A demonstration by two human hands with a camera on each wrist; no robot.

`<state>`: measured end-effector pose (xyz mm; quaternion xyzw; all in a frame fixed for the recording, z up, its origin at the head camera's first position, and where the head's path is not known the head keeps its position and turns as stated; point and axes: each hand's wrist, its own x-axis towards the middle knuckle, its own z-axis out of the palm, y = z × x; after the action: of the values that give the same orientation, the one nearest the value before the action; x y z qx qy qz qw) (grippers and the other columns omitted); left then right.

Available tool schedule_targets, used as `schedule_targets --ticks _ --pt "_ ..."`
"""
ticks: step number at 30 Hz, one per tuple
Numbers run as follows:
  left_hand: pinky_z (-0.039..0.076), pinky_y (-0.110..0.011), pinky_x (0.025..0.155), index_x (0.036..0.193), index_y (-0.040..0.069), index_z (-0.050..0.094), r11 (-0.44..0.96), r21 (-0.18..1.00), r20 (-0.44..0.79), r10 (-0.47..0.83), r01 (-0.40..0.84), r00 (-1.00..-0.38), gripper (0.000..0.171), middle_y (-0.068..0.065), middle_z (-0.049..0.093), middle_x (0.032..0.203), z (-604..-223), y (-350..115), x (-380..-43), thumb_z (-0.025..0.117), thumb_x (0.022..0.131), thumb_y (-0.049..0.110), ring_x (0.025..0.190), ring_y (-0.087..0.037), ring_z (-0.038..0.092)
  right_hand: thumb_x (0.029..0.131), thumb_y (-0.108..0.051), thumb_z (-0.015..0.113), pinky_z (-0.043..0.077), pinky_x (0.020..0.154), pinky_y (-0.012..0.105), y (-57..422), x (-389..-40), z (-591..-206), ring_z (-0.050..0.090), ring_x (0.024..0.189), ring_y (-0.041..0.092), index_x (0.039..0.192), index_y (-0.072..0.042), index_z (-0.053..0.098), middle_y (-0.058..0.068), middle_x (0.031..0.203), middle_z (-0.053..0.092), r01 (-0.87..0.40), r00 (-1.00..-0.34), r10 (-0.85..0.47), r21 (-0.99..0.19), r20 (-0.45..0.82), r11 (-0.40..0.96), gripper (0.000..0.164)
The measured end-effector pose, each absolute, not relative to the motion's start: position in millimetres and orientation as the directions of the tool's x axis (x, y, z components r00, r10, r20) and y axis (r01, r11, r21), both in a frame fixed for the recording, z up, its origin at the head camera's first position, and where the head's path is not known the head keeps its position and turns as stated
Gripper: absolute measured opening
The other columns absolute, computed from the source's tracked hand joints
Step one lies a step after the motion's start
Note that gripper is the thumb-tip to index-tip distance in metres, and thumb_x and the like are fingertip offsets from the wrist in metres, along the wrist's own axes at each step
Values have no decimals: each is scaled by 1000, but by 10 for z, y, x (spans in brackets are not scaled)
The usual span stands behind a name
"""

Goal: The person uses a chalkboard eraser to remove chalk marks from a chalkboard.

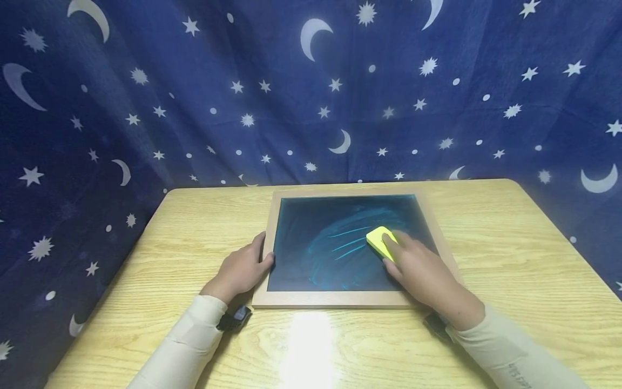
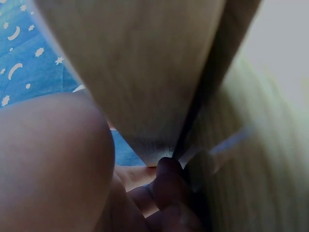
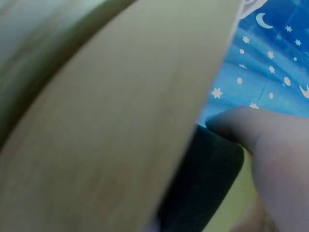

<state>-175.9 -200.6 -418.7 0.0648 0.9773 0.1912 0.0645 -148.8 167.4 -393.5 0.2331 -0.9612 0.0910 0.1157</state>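
Observation:
A chalkboard (image 1: pixel 296 227) in a light wooden frame lies on the table, with blue chalk smears and several thin blue strokes across its dark face. My left hand (image 1: pixel 243 270) grips the frame's left side, thumb on top; the left wrist view has fingers (image 2: pixel 169 183) at the edge of the wooden frame (image 2: pixel 140 63). Over the board's right half, my right hand (image 1: pixel 423 270) holds a yellow chalkboard eraser (image 1: pixel 378 235) beside the right ends of the strokes. Its dark felt pad (image 3: pixel 205 174) appears in the right wrist view, partly hidden behind the frame.
The light wood-grain table (image 1: pixel 204 216) extends around the board on all sides. Behind and to the left hangs a dark blue cloth (image 1: pixel 272 65) with moons and stars. A dark wrist device (image 1: pixel 235 317) sits at my left sleeve cuff.

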Motion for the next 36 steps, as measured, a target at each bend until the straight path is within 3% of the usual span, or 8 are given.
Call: schedule_targets --ticks 10,17,27,33,36 --pt "51 -56 92 158 5 25 921 377 -104 141 93 -984 69 -22 57 142 -4187 -2009 -1754 42 102 42 119 -43 63 95 -24 67 55 85 56 1502 -1392 -3984 64 110 46 140 -4 56 25 138 55 -522 -842 -485 -132 236 842 51" --pt "51 -56 91 158 5 26 923 371 -92 149 105 -985 69 -23 57 141 -4189 -2012 -1752 42 102 42 118 -43 63 96 -29 66 52 96 54 1327 -1233 -4002 66 111 43 143 -7 55 20 144 54 -602 -790 -569 -107 230 792 53" --pt "52 -56 90 158 6 26 925 367 -90 143 100 -986 69 -23 58 140 -4204 -2012 -1757 43 102 42 118 -43 63 94 -31 68 56 83 44 1209 -1087 -3997 65 98 27 143 -12 56 13 145 55 -660 -739 -629 -77 240 747 54" --pt "52 -56 90 158 5 25 928 360 -92 141 99 -986 70 -23 58 140 -4202 -2006 -1761 42 102 43 117 -43 63 95 -32 67 54 94 46 1198 -1075 -4017 65 100 27 144 -13 55 12 146 55 -673 -726 -640 -69 250 736 54" --pt "52 -56 90 158 5 25 928 361 -97 142 98 -985 70 -23 58 140 -4198 -2003 -1762 42 102 43 117 -43 64 95 -32 66 55 91 45 1202 -1078 -4019 64 100 26 145 -13 55 12 146 54 -670 -730 -638 -71 244 739 54"
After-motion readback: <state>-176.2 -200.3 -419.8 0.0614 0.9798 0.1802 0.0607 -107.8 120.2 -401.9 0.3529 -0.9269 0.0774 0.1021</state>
